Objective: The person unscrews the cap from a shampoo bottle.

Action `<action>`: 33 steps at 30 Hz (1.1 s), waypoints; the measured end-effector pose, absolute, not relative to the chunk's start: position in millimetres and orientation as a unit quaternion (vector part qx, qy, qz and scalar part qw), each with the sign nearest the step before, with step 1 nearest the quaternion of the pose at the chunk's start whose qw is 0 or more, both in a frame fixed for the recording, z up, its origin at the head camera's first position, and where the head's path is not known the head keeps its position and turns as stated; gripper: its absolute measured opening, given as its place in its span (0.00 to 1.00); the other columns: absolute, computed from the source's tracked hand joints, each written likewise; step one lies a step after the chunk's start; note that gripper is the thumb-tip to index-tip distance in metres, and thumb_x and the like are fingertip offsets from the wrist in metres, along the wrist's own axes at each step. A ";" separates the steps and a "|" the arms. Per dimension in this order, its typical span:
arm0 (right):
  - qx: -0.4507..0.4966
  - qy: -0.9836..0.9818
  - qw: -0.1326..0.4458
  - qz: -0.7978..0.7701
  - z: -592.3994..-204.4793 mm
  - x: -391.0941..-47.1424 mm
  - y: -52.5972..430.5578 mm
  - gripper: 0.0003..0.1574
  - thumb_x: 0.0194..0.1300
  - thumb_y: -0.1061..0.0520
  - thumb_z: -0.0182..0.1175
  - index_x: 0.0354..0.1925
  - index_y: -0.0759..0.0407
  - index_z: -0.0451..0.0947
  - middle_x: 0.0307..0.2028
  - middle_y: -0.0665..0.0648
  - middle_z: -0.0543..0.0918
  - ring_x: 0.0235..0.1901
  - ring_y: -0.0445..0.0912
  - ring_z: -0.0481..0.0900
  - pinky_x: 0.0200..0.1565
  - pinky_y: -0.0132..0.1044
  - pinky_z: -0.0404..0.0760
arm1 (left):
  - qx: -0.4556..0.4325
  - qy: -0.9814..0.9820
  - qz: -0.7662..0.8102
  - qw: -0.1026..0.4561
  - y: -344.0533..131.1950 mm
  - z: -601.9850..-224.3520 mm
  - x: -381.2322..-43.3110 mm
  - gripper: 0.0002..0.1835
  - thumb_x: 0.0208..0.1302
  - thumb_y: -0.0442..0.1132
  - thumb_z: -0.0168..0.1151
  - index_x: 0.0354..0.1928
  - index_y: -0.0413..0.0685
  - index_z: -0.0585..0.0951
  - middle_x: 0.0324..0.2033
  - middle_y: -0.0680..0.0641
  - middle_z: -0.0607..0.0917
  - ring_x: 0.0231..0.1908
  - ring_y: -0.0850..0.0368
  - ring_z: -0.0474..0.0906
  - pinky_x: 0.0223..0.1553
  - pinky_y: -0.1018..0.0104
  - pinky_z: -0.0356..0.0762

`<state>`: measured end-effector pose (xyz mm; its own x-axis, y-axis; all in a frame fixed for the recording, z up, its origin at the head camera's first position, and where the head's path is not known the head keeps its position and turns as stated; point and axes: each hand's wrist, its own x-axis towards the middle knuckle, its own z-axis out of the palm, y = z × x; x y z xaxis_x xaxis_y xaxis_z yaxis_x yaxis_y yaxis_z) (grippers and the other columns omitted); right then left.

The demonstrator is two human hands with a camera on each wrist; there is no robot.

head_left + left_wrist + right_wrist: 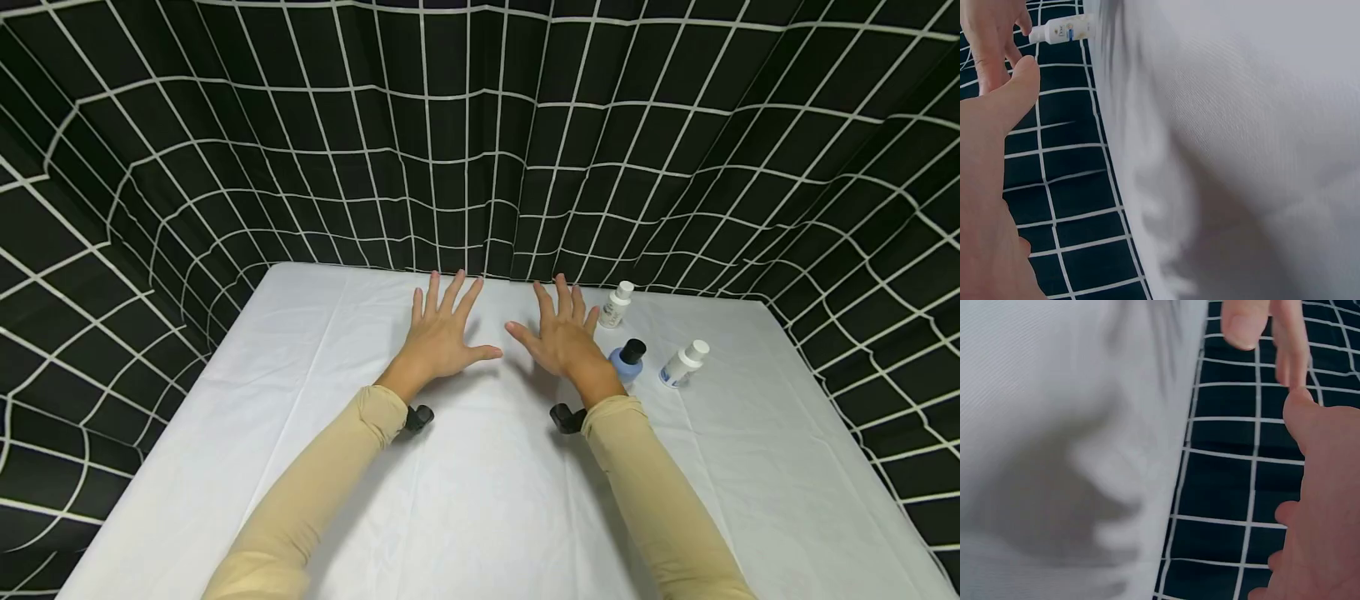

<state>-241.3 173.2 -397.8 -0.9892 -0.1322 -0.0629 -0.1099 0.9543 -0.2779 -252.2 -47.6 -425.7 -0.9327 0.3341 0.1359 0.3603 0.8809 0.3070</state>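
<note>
Both hands hover over the white-covered table with fingers spread and nothing held. My left hand (438, 342) is left of the middle, palm down, its thumb pointing toward the other hand. Across a small gap, my right hand (561, 340) mirrors it. Closest to the right hand are a small white bottle (614, 306) with a white cap, just beyond its little finger, and a blue bottle (627, 360) with a black cap, beside its wrist and partly hidden. Farther right stands another white bottle (683, 364). In the left wrist view, one white bottle (1063, 29) shows past the thumb.
A white cloth (480, 500) covers the table. Black curtain (480, 125) with a white grid hangs behind it and along both sides. A dark wrist camera mount (417, 418) sits at the left wrist, and another mount (567, 418) at the right.
</note>
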 end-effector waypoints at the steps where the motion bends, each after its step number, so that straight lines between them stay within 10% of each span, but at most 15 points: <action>1: -0.060 0.988 0.039 -0.140 -396.2 -240.4 173.9 0.58 0.71 0.21 0.40 0.83 0.47 0.34 0.82 0.62 0.26 0.80 0.68 0.27 0.73 0.77 0.31 | -0.182 -0.967 -0.171 0.042 -46.4 -426.0 -252.6 0.64 0.53 0.79 0.62 0.81 0.74 0.33 0.83 0.54 0.36 0.80 0.41 0.17 0.79 0.34 0.26; 33: -0.054 0.937 -0.099 -0.331 -342.1 -192.0 249.8 0.54 0.73 0.33 0.55 0.80 0.60 0.47 0.78 0.69 0.50 0.78 0.66 0.50 0.74 0.70 0.56 | -0.256 -0.920 -0.277 0.104 29.0 -416.1 -242.2 0.55 0.57 0.73 0.66 0.79 0.57 0.57 0.78 0.47 0.58 0.77 0.46 0.49 0.75 0.46 0.56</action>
